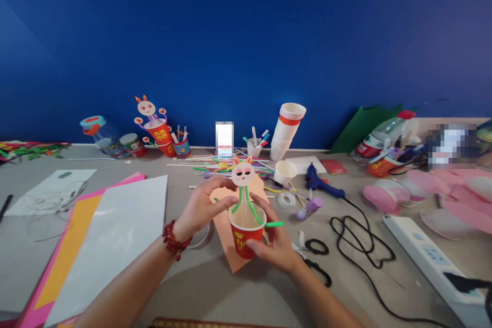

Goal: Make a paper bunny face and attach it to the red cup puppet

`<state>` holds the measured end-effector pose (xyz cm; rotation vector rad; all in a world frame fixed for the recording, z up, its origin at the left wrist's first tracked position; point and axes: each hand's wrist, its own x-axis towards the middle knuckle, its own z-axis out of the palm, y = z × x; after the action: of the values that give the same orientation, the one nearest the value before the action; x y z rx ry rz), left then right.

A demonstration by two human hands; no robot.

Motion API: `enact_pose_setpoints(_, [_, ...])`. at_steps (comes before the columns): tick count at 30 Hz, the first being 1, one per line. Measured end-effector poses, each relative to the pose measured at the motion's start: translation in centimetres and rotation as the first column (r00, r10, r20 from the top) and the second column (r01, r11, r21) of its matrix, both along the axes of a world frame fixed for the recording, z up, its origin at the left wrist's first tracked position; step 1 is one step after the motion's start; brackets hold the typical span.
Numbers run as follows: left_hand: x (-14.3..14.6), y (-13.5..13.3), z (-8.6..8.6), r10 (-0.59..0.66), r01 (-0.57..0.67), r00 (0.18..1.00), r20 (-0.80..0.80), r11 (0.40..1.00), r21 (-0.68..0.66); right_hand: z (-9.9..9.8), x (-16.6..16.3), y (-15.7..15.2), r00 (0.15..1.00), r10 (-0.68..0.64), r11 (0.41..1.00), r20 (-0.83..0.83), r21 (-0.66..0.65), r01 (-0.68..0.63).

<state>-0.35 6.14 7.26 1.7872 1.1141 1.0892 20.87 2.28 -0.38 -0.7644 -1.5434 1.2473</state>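
the cup (238, 247) is red with yellow lettering and a white rim, nearly upright, its pale inside showing, above the orange paper (226, 236). two green straws (252, 207) rise from it, bent at the rim; one end juts out past the right side. above them sits a round, pale face (243, 175) with pink ears, dark eyes and a tiny mouth, turned toward the viewer.

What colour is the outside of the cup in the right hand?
The cup is red with yellow markings, shown in the head view.
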Motion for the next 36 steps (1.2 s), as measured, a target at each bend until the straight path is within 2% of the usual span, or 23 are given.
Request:
enact_pose_setpoints(6, [0.9,1.0,0.4,-0.134,0.149,0.986,0.104,0.977,-0.15,-0.1,0.1,0.0,0.999,0.05,0.999,0.019,-0.017,-0.049])
enact_pose_setpoints(11, [0.1,1.6,1.2,-0.264,0.281,0.959,0.106,0.932,-0.229,0.8,0.2,-0.3,0.985,0.148,0.983,-0.089,-0.099,-0.157])
enact_pose_setpoints(15, [0.0,1.9,1.8,-0.34,0.38,0.922,0.185,0.886,-0.268,1.3,0.2,-0.5,0.968,0.188,0.968,-0.167,-0.136,-0.212])
enact_pose_setpoints(19, [0.4,1.6,2.0,-0.295,0.343,0.934,0.204,0.898,-0.274,0.8,0.4,-0.4,0.959,0.201,0.964,-0.199,-0.132,-0.229])
enact_pose_setpoints(27, [0.9,1.3,2.4,-0.247,0.27,0.96,0.13,0.94,-0.208,0.4,0.5,-0.4,0.957,0.179,0.961,-0.23,-0.166,-0.22])
enact_pose_setpoints(36, [1.1,1.5,2.5,-0.293,0.345,0.927,0.233,0.91,-0.229,0.4,0.7,-0.3,0.91,0.251,0.925,-0.329,-0.194,-0.326])
